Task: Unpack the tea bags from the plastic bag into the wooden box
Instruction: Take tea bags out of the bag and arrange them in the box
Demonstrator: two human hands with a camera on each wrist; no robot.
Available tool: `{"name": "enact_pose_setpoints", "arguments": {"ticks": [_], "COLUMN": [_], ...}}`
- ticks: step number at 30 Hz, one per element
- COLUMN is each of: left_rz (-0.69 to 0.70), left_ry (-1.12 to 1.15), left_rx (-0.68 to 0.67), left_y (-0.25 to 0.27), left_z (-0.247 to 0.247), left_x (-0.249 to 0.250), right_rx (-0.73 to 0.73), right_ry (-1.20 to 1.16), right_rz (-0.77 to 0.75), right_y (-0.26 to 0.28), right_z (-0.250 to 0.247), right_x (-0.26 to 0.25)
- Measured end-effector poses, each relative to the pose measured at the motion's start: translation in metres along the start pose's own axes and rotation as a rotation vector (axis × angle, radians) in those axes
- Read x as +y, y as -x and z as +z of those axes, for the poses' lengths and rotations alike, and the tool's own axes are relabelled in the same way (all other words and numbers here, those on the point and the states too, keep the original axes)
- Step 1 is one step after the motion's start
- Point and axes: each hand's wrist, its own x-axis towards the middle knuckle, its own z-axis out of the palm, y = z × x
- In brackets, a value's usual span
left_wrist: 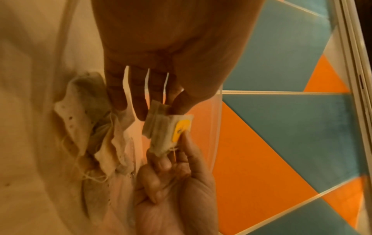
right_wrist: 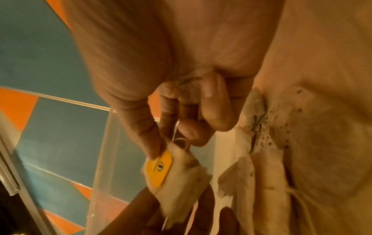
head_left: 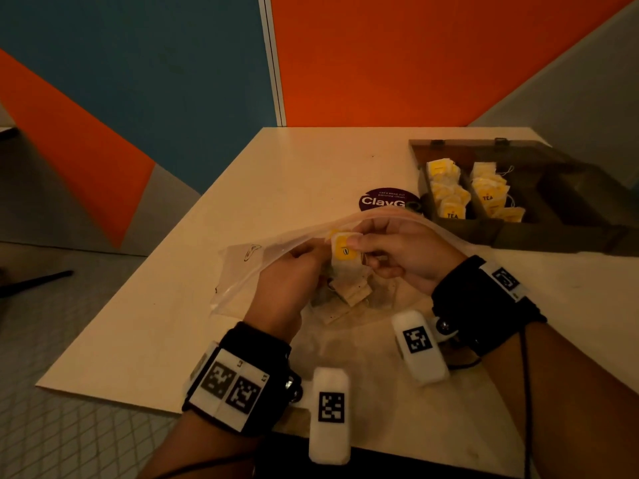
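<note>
We see a clear, glossy plastic bag (head_left: 242,267), soft matt paper tea bags (right_wrist: 257,174), a dark wooden box (head_left: 570,216), a smooth matt table (head_left: 294,174).

left wrist: black band (head_left: 249,382), white tag blocks, black square codes | right wrist: black band (head_left: 484,305), same blocks, thin black cable

A pale cream rectangular table (head_left: 294,160) carries everything. At its centre, toward six o'clock, lies a clear crumpled plastic bag (head_left: 238,271) with loose tea bags inside. At two o'clock sits an open dark wooden box (head_left: 560,233), its compartments holding yellow-tagged tea bags. A round purple sticker (head_left: 383,200) lies between them, just beside the box.
</note>
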Motion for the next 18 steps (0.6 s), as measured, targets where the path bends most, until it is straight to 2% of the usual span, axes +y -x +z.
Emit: {"name": "enact_pose_setpoints", "arguments": {"ticks": [5, 12, 15, 18], "left_rz": [-0.004, 0.063, 0.085, 0.127], "left_ry": [0.005, -0.041, -0.107, -0.184], "left_rx": [-0.011, -0.028, -0.021, -0.058], "left_y": [0.004, 0.01, 0.011, 0.014], "left_z": [0.001, 0.004, 0.003, 0.005], "left_x": [0.001, 0.005, 0.01, 0.016], "right_rx": [0.075, 0.165, 0.205, 0.083], "right_ry": [-0.051, -0.013, 0.337, 0.628], "right_rz": [0.017, 0.029, -0.148, -0.248], "right_y": [-0.005, -0.003, 0.0, 0.009], "right_z": [0.002, 0.007, 0.004, -0.001], "right_x": [0.005, 0.002, -0.006, -0.022]}}
